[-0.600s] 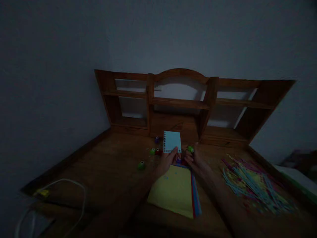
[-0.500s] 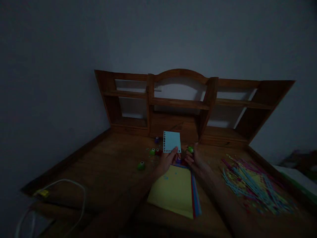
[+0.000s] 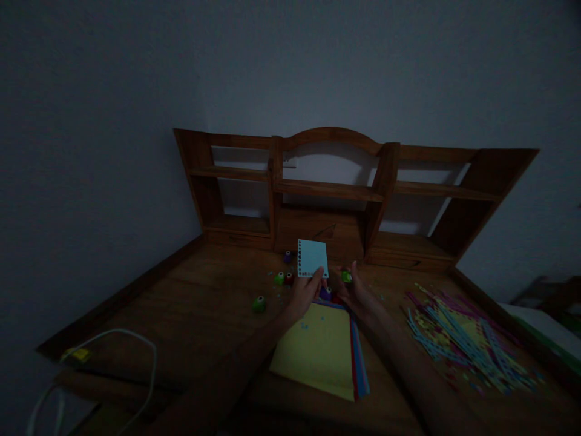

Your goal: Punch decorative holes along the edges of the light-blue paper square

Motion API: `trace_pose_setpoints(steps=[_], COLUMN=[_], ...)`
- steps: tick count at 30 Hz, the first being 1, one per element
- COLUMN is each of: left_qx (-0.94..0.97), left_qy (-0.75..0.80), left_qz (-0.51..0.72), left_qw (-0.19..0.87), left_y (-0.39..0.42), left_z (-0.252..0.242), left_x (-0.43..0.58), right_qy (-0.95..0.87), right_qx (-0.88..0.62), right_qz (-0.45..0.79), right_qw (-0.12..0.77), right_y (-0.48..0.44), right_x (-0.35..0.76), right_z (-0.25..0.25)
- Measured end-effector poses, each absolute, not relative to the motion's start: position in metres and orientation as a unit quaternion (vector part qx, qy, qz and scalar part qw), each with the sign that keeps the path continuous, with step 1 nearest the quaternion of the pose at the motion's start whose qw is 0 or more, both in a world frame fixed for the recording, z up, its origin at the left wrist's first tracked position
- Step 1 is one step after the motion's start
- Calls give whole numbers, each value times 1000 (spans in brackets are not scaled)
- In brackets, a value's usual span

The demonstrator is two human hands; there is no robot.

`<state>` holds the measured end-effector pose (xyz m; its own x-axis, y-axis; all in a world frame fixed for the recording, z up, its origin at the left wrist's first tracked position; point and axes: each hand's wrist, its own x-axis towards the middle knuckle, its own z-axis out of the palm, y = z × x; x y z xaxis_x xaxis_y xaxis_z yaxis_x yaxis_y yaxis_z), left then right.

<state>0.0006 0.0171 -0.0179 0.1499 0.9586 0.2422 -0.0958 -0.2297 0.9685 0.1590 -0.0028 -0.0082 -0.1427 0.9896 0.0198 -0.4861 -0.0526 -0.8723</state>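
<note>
My left hand (image 3: 307, 292) pinches a light-blue square of paper (image 3: 312, 257) near its lower right corner. Dark punched holes run along the paper's left and bottom edges. To the right, my right hand (image 3: 356, 290) is closed around a small green hole punch (image 3: 347, 277), apart from the paper. Below both hands lies a stack of coloured sheets with a yellow sheet (image 3: 315, 354) on top. A purple punch (image 3: 325, 293) sits between the hands, partly hidden, near something red.
More small punches stand left of my hands: green (image 3: 259, 304), another green (image 3: 279, 278), red (image 3: 289, 278) and purple (image 3: 287, 257). A heap of coloured paper strips (image 3: 463, 339) lies at right. A wooden shelf unit (image 3: 329, 191) backs the desk; a white cable (image 3: 154, 363) loops at left.
The paper in my left hand has shifted slightly left. My right hand has also moved a little left with the green punch, its fingers slightly repositioned.
</note>
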Motion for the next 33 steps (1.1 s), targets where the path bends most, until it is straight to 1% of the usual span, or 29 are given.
trace_pose_setpoints(steps=[4,6,12,18,25,27,33], left_qx=[583,585,552,485,503,507,512], left_qy=[373,355,373,341,349,348,350], left_qz=[569,585,564,590,569,559,543], left_qw=[444,436,487,548,549,556,566], left_y=[20,20,16,17,17,15,16], left_z=[-16,-14,-9,-7,-5,-4,-17], left_x=[-1,-1,-1,-2,-3,-1,4], right_qy=[-365,-351,-337,-333,-347,-359,-415], right_qx=[-290,-282,-278,-316,-328,-341,-400], right_qz=[682,693,708,700,700,689,602], right_qw=[565,563,555,547,530,530,553], right_y=[1,2,3,3,-1,-2,-6], right_x=[162,164,167,168,166,163,154], right_z=[-10,-11,-9,-7,1,0,-10])
